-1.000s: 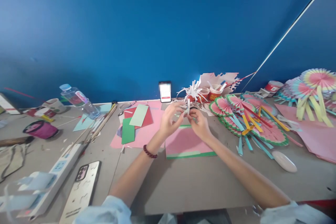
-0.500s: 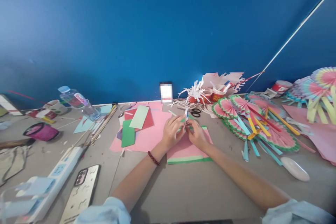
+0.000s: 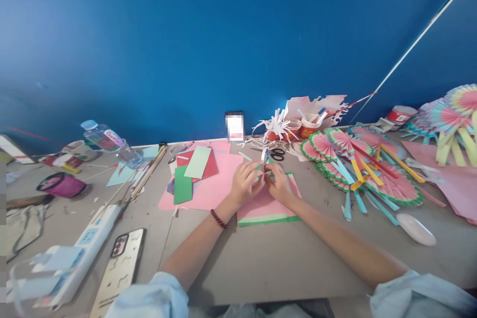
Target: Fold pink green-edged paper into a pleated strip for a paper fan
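My left hand (image 3: 244, 183) and my right hand (image 3: 278, 184) meet over a pink sheet with a green border (image 3: 266, 208) on the grey table. Both pinch a small white and blue strip of paper (image 3: 265, 157) that stands up between their fingertips. The fingers of both hands are curled closed around it. A dark red bead bracelet (image 3: 218, 219) sits on my left wrist. Black scissors (image 3: 276, 153) lie just beyond the hands.
Pink, red and green paper sheets (image 3: 197, 174) lie left of the hands. Watermelon-coloured paper fans (image 3: 354, 166) pile up on the right. Paper cups (image 3: 301, 129), a propped phone (image 3: 234, 126), a water bottle (image 3: 110, 141), a power strip (image 3: 80, 253) and a phone (image 3: 119, 268) surround them.
Both hands have come down from above the table onto the pink sheet, still pinching the small strip together.
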Action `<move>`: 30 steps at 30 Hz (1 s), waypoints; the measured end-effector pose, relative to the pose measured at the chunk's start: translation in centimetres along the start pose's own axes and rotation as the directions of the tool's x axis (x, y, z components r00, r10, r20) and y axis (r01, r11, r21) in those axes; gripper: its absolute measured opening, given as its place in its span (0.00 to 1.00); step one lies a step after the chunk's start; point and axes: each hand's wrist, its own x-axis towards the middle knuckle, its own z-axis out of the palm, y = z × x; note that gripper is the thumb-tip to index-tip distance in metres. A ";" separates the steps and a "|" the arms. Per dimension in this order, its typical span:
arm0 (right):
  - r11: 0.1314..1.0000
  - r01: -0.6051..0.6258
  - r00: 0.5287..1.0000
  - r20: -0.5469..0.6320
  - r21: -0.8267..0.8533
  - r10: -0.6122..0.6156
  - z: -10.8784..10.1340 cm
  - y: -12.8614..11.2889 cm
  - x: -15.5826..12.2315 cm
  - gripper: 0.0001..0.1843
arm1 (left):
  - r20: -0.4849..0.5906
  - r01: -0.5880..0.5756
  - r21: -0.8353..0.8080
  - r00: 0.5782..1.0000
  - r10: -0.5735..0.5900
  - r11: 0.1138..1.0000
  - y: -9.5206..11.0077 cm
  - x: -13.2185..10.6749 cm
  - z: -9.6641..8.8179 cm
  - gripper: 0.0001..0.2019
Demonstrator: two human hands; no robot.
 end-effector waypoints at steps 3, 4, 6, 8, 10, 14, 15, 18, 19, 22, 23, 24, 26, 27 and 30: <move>1.000 0.015 1.000 -0.017 -0.013 -0.015 0.2 0.2 -0.1 0.06 | 0.007 0.038 -0.058 0.999 -0.038 0.998 0.1 0.2 0.0 0.04; 1.000 0.016 1.000 -0.022 -0.020 -0.016 0.2 0.3 -0.1 0.06 | 0.011 0.051 -0.080 0.999 -0.050 0.996 0.1 0.3 0.0 0.03; 0.999 0.012 1.000 -0.024 -0.035 -0.012 0.3 0.4 -0.1 0.06 | 0.020 0.083 -0.120 0.996 -0.081 0.989 0.1 0.4 -0.1 0.03; 0.999 0.010 1.000 -0.019 -0.051 -0.011 0.3 0.5 -0.1 0.07 | 0.027 0.113 -0.149 0.994 -0.110 0.982 0.1 0.5 -0.2 0.04; 0.998 0.015 1.000 -0.017 -0.060 -0.016 0.3 0.5 -0.2 0.07 | 0.027 0.136 -0.164 0.991 -0.134 0.977 0.0 0.6 -0.2 0.03; 0.999 -0.003 1.000 -0.008 -0.054 0.002 0.2 0.4 -0.1 0.07 | -0.029 0.085 -0.187 0.995 -0.092 0.979 0.1 0.7 -0.1 0.04; 0.999 -0.019 1.000 -0.005 -0.043 0.019 0.1 0.3 -0.1 0.08 | -0.038 0.065 -0.196 0.997 -0.074 0.979 0.1 0.7 -0.1 0.04; 0.999 -0.052 0.999 0.000 0.003 0.052 -0.2 0.0 0.0 0.09 | -0.011 0.083 -0.201 0.996 -0.086 0.976 0.5 0.6 0.1 0.05; 0.998 -0.053 0.999 0.001 0.015 0.053 -0.2 -0.1 0.0 0.09 | 0.005 0.100 -0.195 0.995 -0.101 0.976 0.6 0.5 0.1 0.05; 0.998 -0.052 0.999 0.001 0.035 0.052 -0.3 -0.3 0.0 0.09 | 0.017 0.069 -0.162 0.998 -0.067 0.984 0.8 0.2 0.2 0.06; 0.998 -0.055 0.998 -0.005 0.041 0.055 -0.3 -0.3 0.1 0.09 | 0.013 0.037 -0.148 0.999 -0.035 0.988 0.8 0.2 0.2 0.06; 0.997 -0.062 0.998 -0.016 0.047 0.062 -0.3 -0.4 0.1 0.09 | 0.010 0.010 -0.131 1.000 -0.009 0.991 0.8 0.1 0.3 0.07; 0.995 -0.079 0.996 -0.036 0.057 0.081 -0.3 -0.4 0.1 0.08 | 0.008 -0.008 -0.094 1.000 0.009 0.996 0.8 0.0 0.3 0.07; 0.995 -0.085 0.995 -0.044 0.060 0.087 -0.4 -0.4 0.2 0.08 | 0.006 0.001 -0.074 1.000 -0.001 0.997 0.8 0.0 0.3 0.07; 0.992 -0.101 0.993 -0.051 0.069 0.105 -0.5 -0.5 0.2 0.08 | -0.009 0.027 -0.026 1.000 -0.028 0.999 1.1 0.1 0.2 0.06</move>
